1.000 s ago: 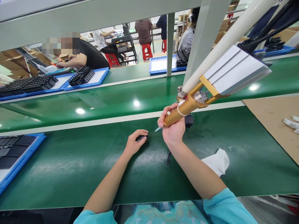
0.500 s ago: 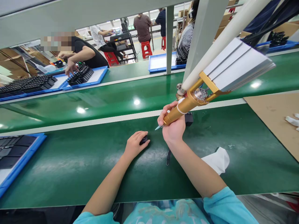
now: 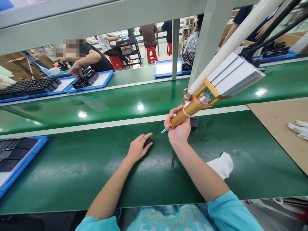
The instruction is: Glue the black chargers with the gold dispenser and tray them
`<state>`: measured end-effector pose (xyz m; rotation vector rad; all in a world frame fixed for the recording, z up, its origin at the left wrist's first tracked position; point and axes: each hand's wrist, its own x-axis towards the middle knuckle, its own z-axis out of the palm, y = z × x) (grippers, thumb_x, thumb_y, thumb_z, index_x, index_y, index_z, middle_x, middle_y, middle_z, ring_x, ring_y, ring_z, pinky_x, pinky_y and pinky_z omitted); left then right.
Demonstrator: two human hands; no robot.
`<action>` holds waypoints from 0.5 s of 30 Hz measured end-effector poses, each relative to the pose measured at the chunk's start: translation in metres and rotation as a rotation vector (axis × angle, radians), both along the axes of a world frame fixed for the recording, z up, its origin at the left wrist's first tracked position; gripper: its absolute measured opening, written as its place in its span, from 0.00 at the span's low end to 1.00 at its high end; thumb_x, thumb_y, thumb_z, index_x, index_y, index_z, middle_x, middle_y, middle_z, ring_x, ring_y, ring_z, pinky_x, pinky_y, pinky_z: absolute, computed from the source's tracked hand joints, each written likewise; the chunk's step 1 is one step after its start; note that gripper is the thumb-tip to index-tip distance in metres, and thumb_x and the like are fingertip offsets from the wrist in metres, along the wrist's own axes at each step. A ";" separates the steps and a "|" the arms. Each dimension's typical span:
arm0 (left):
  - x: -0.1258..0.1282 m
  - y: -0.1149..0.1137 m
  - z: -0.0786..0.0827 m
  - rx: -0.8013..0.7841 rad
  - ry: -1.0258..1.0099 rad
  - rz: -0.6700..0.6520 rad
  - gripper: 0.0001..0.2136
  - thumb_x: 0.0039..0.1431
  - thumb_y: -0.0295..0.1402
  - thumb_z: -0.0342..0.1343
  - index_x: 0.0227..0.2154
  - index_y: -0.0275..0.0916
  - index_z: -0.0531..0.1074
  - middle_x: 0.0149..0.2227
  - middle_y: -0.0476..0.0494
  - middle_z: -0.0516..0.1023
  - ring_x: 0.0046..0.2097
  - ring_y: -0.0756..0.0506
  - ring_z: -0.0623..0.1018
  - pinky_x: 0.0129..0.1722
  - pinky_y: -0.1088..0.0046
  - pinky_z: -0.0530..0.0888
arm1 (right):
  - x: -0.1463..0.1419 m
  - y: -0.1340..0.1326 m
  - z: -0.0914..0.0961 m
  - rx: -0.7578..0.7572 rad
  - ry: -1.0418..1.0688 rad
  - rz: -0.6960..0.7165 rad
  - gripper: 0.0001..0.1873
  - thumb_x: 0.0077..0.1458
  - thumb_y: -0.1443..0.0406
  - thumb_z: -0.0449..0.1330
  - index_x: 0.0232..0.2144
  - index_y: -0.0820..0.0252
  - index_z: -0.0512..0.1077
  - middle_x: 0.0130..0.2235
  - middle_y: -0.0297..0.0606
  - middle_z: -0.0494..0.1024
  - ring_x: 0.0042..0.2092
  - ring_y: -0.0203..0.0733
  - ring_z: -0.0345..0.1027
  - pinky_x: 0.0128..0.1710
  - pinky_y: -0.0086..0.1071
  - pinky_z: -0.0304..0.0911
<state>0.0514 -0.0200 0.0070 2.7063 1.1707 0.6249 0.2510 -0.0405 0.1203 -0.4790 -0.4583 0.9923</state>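
My left hand [image 3: 137, 148] rests on the green bench and is closed around a small black part [image 3: 147, 142], mostly covered by the fingers. To its right, my right hand [image 3: 179, 130] grips a gold pen-like dispensing tool [image 3: 185, 115] from below. The tool's pale blue tapered nozzle [image 3: 164, 131] points down and left toward the black part, with a gap between them. White finned blocks [image 3: 237, 75] are fixed to the tool's upper end. Behind my right hand sits a black block [image 3: 193, 124]. Tweezers or a similar thin dark tool [image 3: 173, 160] lie beside my right wrist.
A blue tray [image 3: 26, 163] of black parts stands at the left. A white cloth-like item [image 3: 222, 165] lies by my right forearm. Cardboard [image 3: 276, 128] with white gloves [image 3: 298, 128] is at the right. A post [image 3: 204, 41] rises behind the tool; a co-worker handles black parts across the conveyor.
The camera view has tilted slightly. My left hand has turned the black part a little, and its shiny face shows less. The dispensing tool stays in my right hand, nearly in place.
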 end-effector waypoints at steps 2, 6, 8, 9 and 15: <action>-0.008 0.009 0.000 0.045 -0.007 0.159 0.22 0.63 0.40 0.50 0.59 0.43 0.60 0.41 0.42 0.74 0.41 0.44 0.76 0.36 0.72 0.72 | -0.001 -0.001 0.001 -0.008 0.023 0.007 0.08 0.57 0.58 0.47 0.33 0.56 0.58 0.25 0.26 0.66 0.17 0.29 0.60 0.16 0.24 0.52; -0.029 0.031 0.000 0.079 0.031 0.379 0.25 0.63 0.42 0.48 0.62 0.42 0.57 0.45 0.38 0.75 0.42 0.39 0.76 0.33 0.68 0.72 | -0.008 -0.005 0.005 -0.032 0.068 0.061 0.09 0.56 0.57 0.47 0.33 0.56 0.58 0.25 0.26 0.66 0.16 0.28 0.59 0.16 0.24 0.53; -0.033 0.037 0.002 0.108 0.027 0.375 0.26 0.62 0.41 0.49 0.62 0.41 0.57 0.47 0.36 0.74 0.46 0.36 0.75 0.41 0.62 0.73 | -0.013 -0.009 0.007 -0.031 0.074 0.098 0.09 0.56 0.57 0.47 0.33 0.57 0.59 0.25 0.27 0.66 0.17 0.28 0.59 0.16 0.23 0.53; -0.031 0.038 0.005 0.157 0.009 0.380 0.27 0.61 0.41 0.51 0.62 0.40 0.57 0.50 0.34 0.72 0.51 0.34 0.72 0.47 0.56 0.71 | -0.016 -0.011 0.008 -0.026 0.071 0.114 0.10 0.56 0.57 0.47 0.32 0.58 0.59 0.25 0.27 0.66 0.17 0.28 0.59 0.17 0.23 0.53; 0.039 0.026 0.021 0.114 -0.247 0.021 0.23 0.54 0.40 0.57 0.52 0.38 0.67 0.56 0.34 0.68 0.62 0.31 0.60 0.61 0.46 0.58 | -0.029 -0.023 0.009 -0.009 0.044 0.181 0.12 0.55 0.57 0.46 0.32 0.59 0.60 0.26 0.30 0.66 0.17 0.28 0.58 0.16 0.24 0.53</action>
